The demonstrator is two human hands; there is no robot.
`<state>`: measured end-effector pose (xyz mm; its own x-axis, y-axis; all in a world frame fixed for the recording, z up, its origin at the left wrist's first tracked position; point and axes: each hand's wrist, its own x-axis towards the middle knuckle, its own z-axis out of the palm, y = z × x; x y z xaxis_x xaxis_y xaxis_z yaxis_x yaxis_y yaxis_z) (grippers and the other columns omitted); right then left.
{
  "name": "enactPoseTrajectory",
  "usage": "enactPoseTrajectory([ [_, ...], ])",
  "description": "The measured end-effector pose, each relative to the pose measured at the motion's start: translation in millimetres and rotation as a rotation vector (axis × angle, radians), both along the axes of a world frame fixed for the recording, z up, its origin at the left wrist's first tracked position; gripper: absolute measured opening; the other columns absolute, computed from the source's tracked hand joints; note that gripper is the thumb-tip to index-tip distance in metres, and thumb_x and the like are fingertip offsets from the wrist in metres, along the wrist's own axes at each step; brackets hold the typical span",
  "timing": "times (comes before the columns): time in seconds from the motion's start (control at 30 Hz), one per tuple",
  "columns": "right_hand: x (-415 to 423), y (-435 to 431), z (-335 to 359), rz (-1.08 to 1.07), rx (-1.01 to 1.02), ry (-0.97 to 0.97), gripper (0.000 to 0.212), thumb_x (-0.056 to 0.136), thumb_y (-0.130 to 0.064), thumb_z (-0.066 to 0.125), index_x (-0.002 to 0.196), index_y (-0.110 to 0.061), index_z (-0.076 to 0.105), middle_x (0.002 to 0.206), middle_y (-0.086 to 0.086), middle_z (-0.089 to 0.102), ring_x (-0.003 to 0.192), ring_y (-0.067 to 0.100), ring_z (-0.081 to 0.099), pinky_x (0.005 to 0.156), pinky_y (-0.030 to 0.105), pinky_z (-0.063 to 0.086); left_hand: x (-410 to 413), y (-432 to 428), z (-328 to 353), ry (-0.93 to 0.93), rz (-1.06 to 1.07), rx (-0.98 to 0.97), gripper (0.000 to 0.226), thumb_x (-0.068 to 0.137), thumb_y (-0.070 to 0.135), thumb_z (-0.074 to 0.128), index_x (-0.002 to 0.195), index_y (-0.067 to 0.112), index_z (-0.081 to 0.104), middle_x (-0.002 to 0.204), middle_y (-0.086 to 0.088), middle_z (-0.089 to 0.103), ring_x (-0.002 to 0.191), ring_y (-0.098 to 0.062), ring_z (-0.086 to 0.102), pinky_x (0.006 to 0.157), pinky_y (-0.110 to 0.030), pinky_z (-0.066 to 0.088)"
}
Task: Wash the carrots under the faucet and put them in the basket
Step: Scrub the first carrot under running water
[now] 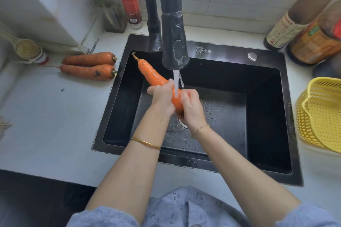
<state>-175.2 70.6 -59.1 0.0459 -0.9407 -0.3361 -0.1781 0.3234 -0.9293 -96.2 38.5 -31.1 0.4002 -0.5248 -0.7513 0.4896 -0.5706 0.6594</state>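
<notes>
Head view, left hand (162,98) and right hand (192,109) gripping carrot (151,73) under faucet (174,42), tip protruding

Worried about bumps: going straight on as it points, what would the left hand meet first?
Probably the faucet head, just past the left hand gripping the carrot; depth is unclear.

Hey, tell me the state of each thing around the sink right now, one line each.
Faucet: running, stream hitting the held carrot.
Held carrot: over the sink, wet, in both hands.
Left hand: grips the carrot's middle.
Right hand: grips its thick end.
Counter carrots: side by side, soiled.
Basket: on the counter, no carrot visible inside.
Sink: floor wet.
</notes>
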Motion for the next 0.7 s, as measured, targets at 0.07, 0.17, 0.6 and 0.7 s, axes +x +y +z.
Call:
enactPoseTrajectory([
  [0.07,-5,10,0,0.088,0.075,-0.147,0.016,0.1,-0.025,0.044,0.116,-0.028,0.043,0.105,0.006,0.052,0.075,0.015,0.051,0.051,0.018,0.041,5,-1,0,-0.047,-0.024,0.038,0.052,0.095,0.015,0.058,0.136,0.006,0.028,0.132,-0.02,0.048,0.114,-0.037,0.055,0.1,-0.056,0.047],
  [0.17,-11,14,-2,0.104,0.151,-0.301,0.04,0.097,-0.01,0.049,0.131,-0.029,0.039,0.111,0.006,0.052,0.072,0.017,0.054,0.054,0.025,0.044,5,2,-1,-0.064,-0.017,0.048,0.057,0.095,0.019,0.059,0.14,0.008,0.026,0.138,-0.019,0.045,0.119,-0.038,0.053,0.103,-0.058,0.044],
  [0.6,3,-5,16,-0.1,0.402,-0.494,0.047,0.068,-0.021,0.046,0.114,-0.016,0.053,0.087,0.01,0.055,0.061,0.017,0.049,0.051,0.025,0.031,7,7,4,-0.08,-0.033,-0.121,0.056,0.097,0.019,0.057,0.138,0.009,0.022,0.13,-0.016,0.048,0.111,-0.031,0.057,0.082,-0.045,0.052],
  [0.7,-1,-1,9,-0.098,0.413,-0.521,0.048,0.077,-0.015,0.043,0.124,-0.017,0.047,0.095,0.011,0.056,0.067,0.018,0.052,0.053,0.026,0.034,7,9,4,-0.094,-0.073,-0.133,0.055,0.097,0.019,0.057,0.138,0.009,0.022,0.131,-0.016,0.047,0.112,-0.031,0.057,0.092,-0.049,0.052],
])
